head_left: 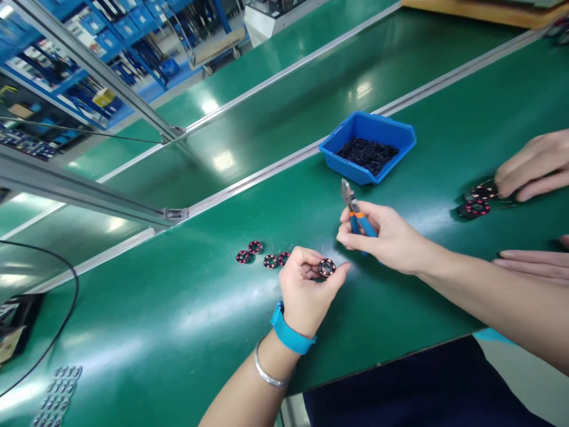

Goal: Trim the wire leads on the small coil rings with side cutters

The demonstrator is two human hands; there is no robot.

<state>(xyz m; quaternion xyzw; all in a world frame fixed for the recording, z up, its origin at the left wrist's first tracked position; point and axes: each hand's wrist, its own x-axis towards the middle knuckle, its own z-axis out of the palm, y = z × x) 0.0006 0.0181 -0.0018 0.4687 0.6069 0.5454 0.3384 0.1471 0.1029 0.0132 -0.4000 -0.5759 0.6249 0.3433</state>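
Note:
Between the thumb and fingers of my left hand [309, 290] is a small round motor stator [327, 267] with copper windings and thin wire ends. My right hand [382, 234] grips a pair of blue-and-orange handled wire cutters [358, 213], jaws pointing up and away, apart from the stator. Just left of my left hand, more stators [270, 261] with reddish and copper windings lie on the green bench [200, 356]; one is partly covered by my fingers. Beyond the cutters stands a blue bin [368, 148] holding many small black pieces [368, 155].
At right, a co-worker's hand [533, 166] touches a pair of stators [478, 201]; another hand [533, 265] rests below it. Metal frame posts [89, 184] and a black cable [73, 296] are at left. Small metal parts [57, 394] lie in rows at the lower left.

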